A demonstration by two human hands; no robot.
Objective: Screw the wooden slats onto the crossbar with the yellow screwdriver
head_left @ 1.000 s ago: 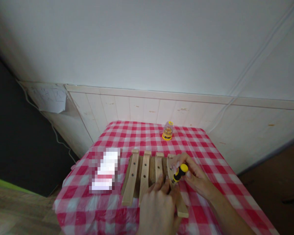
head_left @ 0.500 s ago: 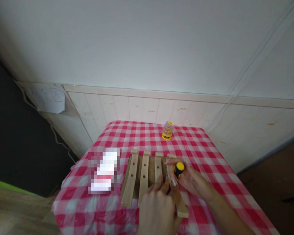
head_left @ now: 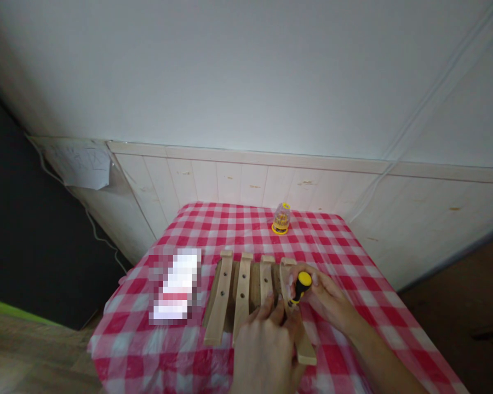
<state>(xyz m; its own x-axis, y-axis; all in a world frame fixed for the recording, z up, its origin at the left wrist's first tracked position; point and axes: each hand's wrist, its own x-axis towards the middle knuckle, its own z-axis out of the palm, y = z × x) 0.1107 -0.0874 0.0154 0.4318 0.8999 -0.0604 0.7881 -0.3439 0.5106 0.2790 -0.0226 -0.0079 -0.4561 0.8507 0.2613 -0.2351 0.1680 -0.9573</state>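
My right hand point(head_left: 315, 291) grips a screwdriver point(head_left: 303, 282) with a yellow-and-black handle, tilted over the rightmost wooden slat point(head_left: 306, 350). Its tip is hidden by my fingers. My left hand point(head_left: 267, 345) is closed over that slat, with its fingertips close to the screwdriver's lower end. Several pale wooden slats lie side by side across a darker brown board point(head_left: 213, 290). On the leftmost slat point(head_left: 218, 314) and the second slat point(head_left: 243, 287), two dark screw heads or holes show. The slats' far ends are thicker and raised.
Behind the board stands a clear, yellow-based bit container point(head_left: 280, 220). A blurred-out white rectangular item point(head_left: 175, 284) lies left of the board. A red-and-white checked cloth point(head_left: 213, 224) covers the table, which meets a panelled wall point(head_left: 230, 180) at the back.
My right hand has shifted its fingers around the screwdriver, whose handle has moved slightly right and now shows more of its black part. My left hand stays in place.
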